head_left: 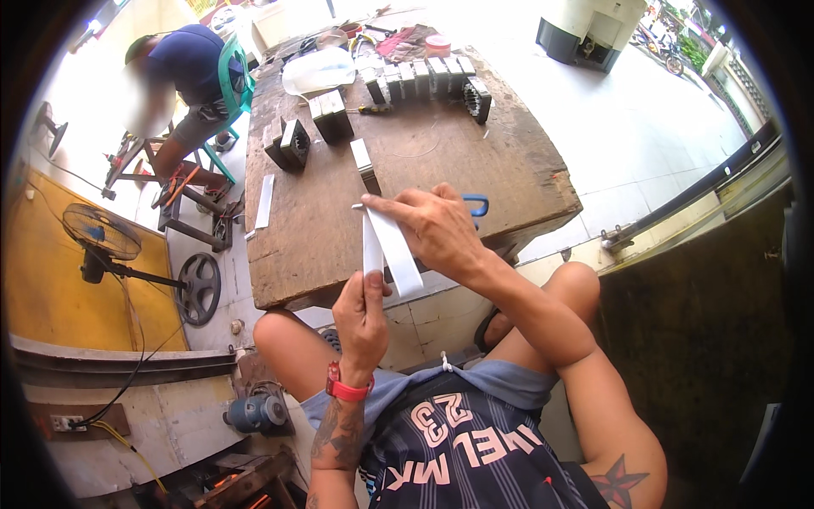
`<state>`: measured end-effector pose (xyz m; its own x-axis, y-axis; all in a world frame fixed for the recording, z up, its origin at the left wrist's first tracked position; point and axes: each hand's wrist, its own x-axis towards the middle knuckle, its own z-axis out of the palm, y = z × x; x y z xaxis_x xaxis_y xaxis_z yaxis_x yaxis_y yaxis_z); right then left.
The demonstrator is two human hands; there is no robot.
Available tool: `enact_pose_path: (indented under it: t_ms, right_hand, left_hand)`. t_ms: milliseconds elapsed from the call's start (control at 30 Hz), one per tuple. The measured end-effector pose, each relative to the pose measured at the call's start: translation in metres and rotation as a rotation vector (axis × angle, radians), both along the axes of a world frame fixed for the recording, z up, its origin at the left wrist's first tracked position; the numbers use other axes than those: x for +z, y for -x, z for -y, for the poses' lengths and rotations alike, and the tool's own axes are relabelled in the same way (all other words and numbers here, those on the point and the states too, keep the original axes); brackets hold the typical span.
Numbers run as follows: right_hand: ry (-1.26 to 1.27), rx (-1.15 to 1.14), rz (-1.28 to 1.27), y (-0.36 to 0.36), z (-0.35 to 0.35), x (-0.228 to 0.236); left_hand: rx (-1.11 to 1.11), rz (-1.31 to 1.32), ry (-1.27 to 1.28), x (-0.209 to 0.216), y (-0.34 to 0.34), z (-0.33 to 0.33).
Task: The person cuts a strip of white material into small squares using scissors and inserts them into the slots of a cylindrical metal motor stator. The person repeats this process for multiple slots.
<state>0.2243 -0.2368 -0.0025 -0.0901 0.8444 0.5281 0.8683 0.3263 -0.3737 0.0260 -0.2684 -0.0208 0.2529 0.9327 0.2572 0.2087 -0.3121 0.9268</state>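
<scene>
A long white strip (399, 259), folded back on itself into two legs, is held above the near edge of the wooden counter (292, 242), left of that edge's middle. The left hand (359, 321) has its thumb and fingers clamped on the lower end of the left leg, just off the near edge. The right hand (439, 227) grips the strip's upper end with its fingers, the index finger stretched along the fold; the other leg hangs loose beneath it. Just beyond the right hand stands a narrow block (363, 159) with a pale top, and a blue handle (477, 204) shows beside that hand. A flat white piece (265, 201) lies along the counter's left edge. Farther up that edge stand a pair of dark slotted blocks (287, 146), with a larger dark block (332, 117) to their right. A row of similar blocks (422, 81) runs toward the far right corner, next to a clear plastic sheet (319, 70) near the far left corner.
</scene>
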Motion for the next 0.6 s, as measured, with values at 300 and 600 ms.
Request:
enact_pose_path:
  t_ms: [300, 600]
  right_hand:
    - [0.025, -0.392, 0.1, -0.082, -0.025, 0.025]
    - [0.653, 0.454, 0.108, -0.006, 0.028, 0.033]
  left_hand:
    - [-0.028, -0.195, 0.007, 0.029, 0.066, 0.033]
    - [-0.368, -1.053, -0.86, 0.138, 0.073, -0.056]
